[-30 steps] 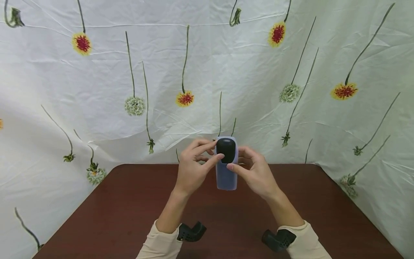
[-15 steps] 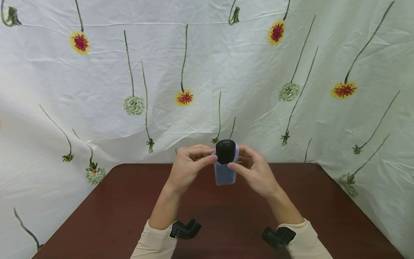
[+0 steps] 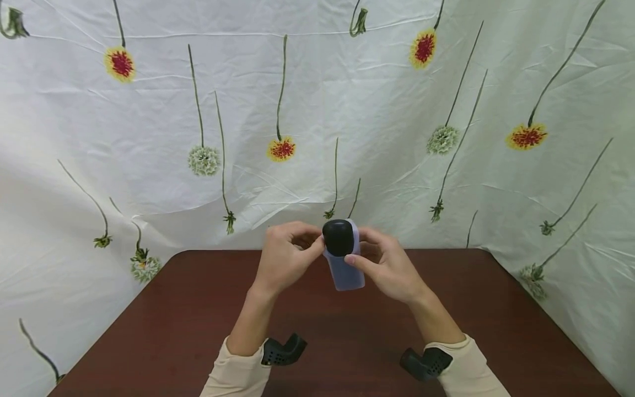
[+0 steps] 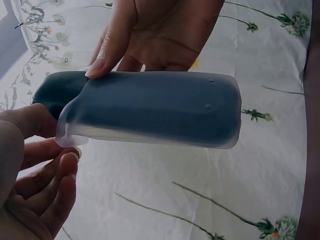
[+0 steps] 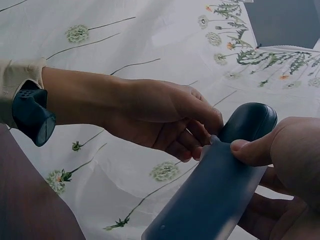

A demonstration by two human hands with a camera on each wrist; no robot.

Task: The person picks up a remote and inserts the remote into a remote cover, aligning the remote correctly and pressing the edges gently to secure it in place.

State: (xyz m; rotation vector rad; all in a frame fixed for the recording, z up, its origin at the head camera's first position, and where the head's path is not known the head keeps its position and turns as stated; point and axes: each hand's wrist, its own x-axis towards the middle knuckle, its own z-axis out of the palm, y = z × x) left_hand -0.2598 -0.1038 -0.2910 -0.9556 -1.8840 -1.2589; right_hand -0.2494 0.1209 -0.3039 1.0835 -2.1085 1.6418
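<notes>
A smooth black object with a rounded end (image 3: 338, 238) sits partly inside a translucent bluish-lavender sleeve (image 3: 346, 274), held up above the table. Its kind is not clear; in the right wrist view the black end (image 5: 247, 121) sticks out of the sleeve's mouth. My left hand (image 3: 284, 258) pinches the sleeve's rim at the left with thumb and fingers. From the right, my right hand (image 3: 392, 266) grips the sleeve, its thumb across the front and its fingers behind. In the left wrist view the sleeve (image 4: 165, 105) lies sideways, and the dark body shows through it.
A dark reddish-brown table (image 3: 208, 309) spreads below the hands. Behind it hangs a white cloth (image 3: 317, 99) printed with flowers. Black curved mounts (image 3: 285, 350) are worn at both wrists over cream sleeves (image 3: 238, 370).
My left thumb and fingers have left the black object's face and now pinch the sleeve's rim. The sleeve has tipped, its top end leaning left and toward me. The right hand keeps its grip.
</notes>
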